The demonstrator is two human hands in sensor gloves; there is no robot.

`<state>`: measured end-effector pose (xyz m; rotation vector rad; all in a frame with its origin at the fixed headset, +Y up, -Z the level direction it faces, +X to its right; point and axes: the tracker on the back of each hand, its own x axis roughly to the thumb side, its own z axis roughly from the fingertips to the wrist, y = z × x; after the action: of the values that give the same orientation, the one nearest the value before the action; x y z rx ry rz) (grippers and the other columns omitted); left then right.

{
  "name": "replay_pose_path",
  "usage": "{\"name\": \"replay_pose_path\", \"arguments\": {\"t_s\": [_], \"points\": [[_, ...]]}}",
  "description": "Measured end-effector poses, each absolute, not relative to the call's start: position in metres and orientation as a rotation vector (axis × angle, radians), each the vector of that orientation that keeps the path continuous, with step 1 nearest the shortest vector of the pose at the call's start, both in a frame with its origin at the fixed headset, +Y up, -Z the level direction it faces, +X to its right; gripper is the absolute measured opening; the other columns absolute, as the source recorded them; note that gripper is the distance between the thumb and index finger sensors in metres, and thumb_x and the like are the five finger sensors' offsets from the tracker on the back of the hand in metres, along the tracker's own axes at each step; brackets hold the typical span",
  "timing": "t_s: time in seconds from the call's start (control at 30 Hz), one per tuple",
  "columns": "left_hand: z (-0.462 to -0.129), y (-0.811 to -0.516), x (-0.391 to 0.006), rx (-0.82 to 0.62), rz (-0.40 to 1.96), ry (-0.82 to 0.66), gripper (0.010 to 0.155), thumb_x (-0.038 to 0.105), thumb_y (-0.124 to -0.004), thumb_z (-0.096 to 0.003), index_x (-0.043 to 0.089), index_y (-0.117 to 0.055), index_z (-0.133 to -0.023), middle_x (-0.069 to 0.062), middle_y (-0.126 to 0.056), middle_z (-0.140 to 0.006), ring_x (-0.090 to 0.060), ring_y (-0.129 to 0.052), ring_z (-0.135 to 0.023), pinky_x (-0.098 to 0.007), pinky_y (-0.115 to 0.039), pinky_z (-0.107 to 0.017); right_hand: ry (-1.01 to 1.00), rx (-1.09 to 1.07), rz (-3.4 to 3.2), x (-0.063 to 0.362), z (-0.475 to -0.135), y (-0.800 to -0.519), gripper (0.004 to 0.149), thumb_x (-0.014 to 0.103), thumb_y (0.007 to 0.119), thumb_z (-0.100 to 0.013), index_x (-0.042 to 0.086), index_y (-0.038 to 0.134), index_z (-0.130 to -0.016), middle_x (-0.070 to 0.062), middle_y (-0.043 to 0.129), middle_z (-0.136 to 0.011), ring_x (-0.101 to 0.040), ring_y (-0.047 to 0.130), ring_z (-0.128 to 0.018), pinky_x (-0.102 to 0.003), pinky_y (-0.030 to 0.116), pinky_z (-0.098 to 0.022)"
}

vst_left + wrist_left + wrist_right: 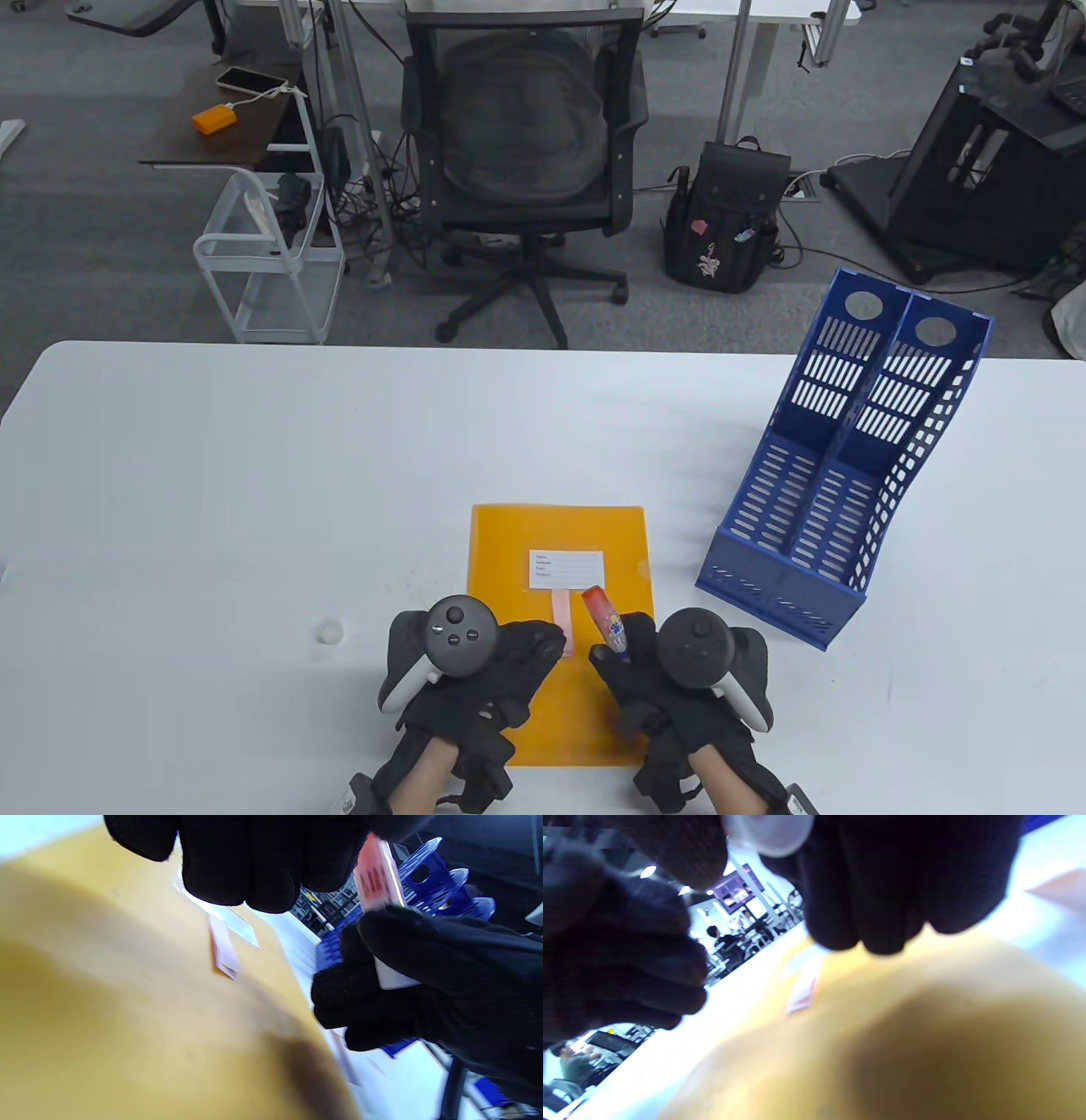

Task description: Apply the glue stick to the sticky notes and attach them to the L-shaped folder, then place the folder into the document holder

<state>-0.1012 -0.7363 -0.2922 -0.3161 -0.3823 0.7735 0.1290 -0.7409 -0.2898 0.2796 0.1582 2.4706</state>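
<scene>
Folder: orange, flat on the counter in front of me, white label near its middle.
Note: pink strip lying on the folder just below the label; I cannot tell whether it is glued down yet.
Glue stick: my right hand grips it, red end pointing up and away, held above the folder just right of the note.
Left hand: rests on the folder's left part, fingertips at the note's near end. Whether they pin or pinch it, I cannot tell; the left wrist view shows the fingers curled over the sheet, the note lying beyond them.
Cap: small white round piece on the counter left of the folder, likely the glue cap.
Holder: blue, two slots, standing at the right, well apart from the folder, both slots vacant.
Progress: I judge I am at the gluing and sticking step, early to mid task.
Left to do: finish fixing the note, put down the glue, lift the folder and slide it into a slot.
</scene>
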Motion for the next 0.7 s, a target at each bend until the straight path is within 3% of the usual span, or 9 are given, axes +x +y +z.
{"name": "replay_pose_path", "arguments": {"t_s": [0.1, 0.2, 0.4, 0.57, 0.63, 0.7], "points": [[-0.290, -0.746, -0.094, -0.473, 0.950, -0.412, 0.063, 0.056, -0.051, -0.0519, 0.021, -0.065, -0.103, -0.009, -0.069, -0.110, -0.038, -0.061, -0.103, -0.065, -0.047, -0.074, 0.106, 0.337, 2.483, 0.119, -0.282, -0.734, 0.064, 0.046, 0.072, -0.053, -0.001, 0.061, -0.094, -0.012, 0.096, -0.057, -0.033, 0.102, -0.041, -0.047, 0.087, -0.028], [-0.290, -0.751, -0.092, -0.535, 1.038, -0.427, 0.067, 0.057, -0.049, -0.0518, 0.020, -0.060, -0.106, -0.011, -0.062, -0.114, -0.041, -0.054, -0.106, -0.067, -0.043, -0.075, 0.051, 0.390, 2.512, 0.108, -0.276, -0.729, 0.066, 0.045, 0.070, -0.054, -0.002, 0.055, -0.098, -0.009, 0.094, -0.055, -0.028, 0.100, -0.034, -0.043, 0.087, -0.023], [-0.292, -0.749, -0.099, -0.516, 1.129, -0.414, 0.063, 0.054, -0.052, -0.0546, 0.020, -0.054, -0.107, -0.012, -0.059, -0.114, -0.040, -0.053, -0.106, -0.065, -0.045, -0.075, -0.044, 0.548, 2.575, 0.084, -0.258, -0.719, 0.078, 0.039, 0.073, -0.053, -0.005, 0.035, -0.105, -0.018, 0.085, -0.076, -0.033, 0.097, -0.049, -0.048, 0.086, -0.034], [-0.294, -0.741, -0.106, -0.449, 1.247, -0.410, 0.062, 0.050, -0.052, -0.0540, 0.016, -0.050, -0.106, -0.016, -0.055, -0.114, -0.041, -0.059, -0.103, -0.065, -0.050, -0.073, -0.074, 0.617, 2.599, 0.077, -0.251, -0.712, 0.090, 0.043, 0.081, -0.050, -0.002, 0.028, -0.107, -0.027, 0.075, -0.091, -0.039, 0.094, -0.061, -0.053, 0.082, -0.041], [-0.294, -0.737, -0.110, -0.378, 1.248, -0.377, 0.061, 0.050, -0.052, -0.0531, 0.020, -0.049, -0.106, -0.018, -0.063, -0.111, -0.040, -0.072, -0.098, -0.064, -0.057, -0.071, -0.142, 0.615, 2.673, 0.082, -0.251, -0.705, 0.087, 0.046, 0.083, -0.048, 0.007, 0.035, -0.111, -0.025, 0.076, -0.093, -0.041, 0.092, -0.064, -0.056, 0.080, -0.043], [-0.296, -0.735, -0.116, -0.297, 1.261, -0.346, 0.061, 0.051, -0.054, -0.0519, 0.021, -0.051, -0.105, -0.012, -0.083, -0.097, -0.034, -0.089, -0.084, -0.060, -0.068, -0.065, -0.258, 0.578, 2.730, 0.091, -0.253, -0.694, 0.071, 0.044, 0.085, -0.047, 0.005, 0.064, -0.102, -0.022, 0.083, -0.086, -0.037, 0.095, -0.057, -0.052, 0.083, -0.038]]}}
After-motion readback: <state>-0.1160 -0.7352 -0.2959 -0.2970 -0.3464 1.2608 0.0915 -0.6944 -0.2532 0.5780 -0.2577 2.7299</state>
